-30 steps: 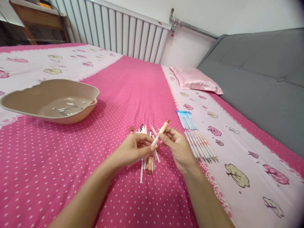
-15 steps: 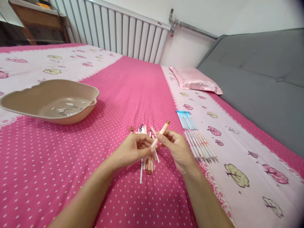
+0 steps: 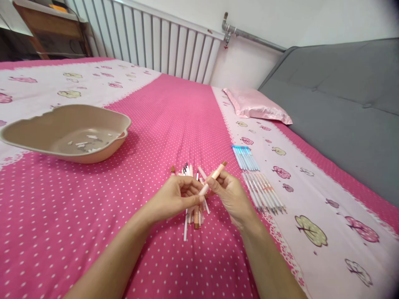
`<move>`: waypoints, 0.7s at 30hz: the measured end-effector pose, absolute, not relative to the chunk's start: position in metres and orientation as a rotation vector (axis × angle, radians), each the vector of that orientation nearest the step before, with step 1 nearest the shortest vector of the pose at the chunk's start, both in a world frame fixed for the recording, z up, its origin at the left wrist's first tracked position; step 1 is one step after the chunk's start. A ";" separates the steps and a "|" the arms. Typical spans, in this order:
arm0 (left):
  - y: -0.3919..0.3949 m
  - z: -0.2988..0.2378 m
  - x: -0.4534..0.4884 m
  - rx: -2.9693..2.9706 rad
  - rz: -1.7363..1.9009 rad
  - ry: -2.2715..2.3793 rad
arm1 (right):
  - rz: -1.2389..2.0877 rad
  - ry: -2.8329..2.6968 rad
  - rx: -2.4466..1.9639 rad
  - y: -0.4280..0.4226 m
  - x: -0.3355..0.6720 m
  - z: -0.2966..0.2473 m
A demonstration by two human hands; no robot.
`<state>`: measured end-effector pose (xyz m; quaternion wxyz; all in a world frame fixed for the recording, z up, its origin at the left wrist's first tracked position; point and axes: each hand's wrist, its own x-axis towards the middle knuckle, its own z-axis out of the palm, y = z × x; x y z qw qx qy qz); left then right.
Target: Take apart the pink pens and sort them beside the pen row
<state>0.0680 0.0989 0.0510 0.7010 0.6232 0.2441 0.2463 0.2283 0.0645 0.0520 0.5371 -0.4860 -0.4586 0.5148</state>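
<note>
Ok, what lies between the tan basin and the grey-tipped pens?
In the head view: bedcover, then the loose pile of pen parts, with the left hand and right hand there holding a pen.

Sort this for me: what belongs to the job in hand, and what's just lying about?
Job: brown-tipped pen in left hand and right hand; pen parts beneath; probably also the blue-topped row, paler row and tan basin.

Lying about, it seems: pink pillow; orange item at back left.
</note>
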 end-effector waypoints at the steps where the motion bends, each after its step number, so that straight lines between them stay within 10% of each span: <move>1: 0.099 0.051 0.068 1.396 0.561 0.553 | 1.246 -1.090 -1.141 0.064 0.228 0.053; 21: 0.100 0.053 0.068 1.432 0.565 0.577 | 1.356 -0.930 -1.001 0.064 0.232 0.060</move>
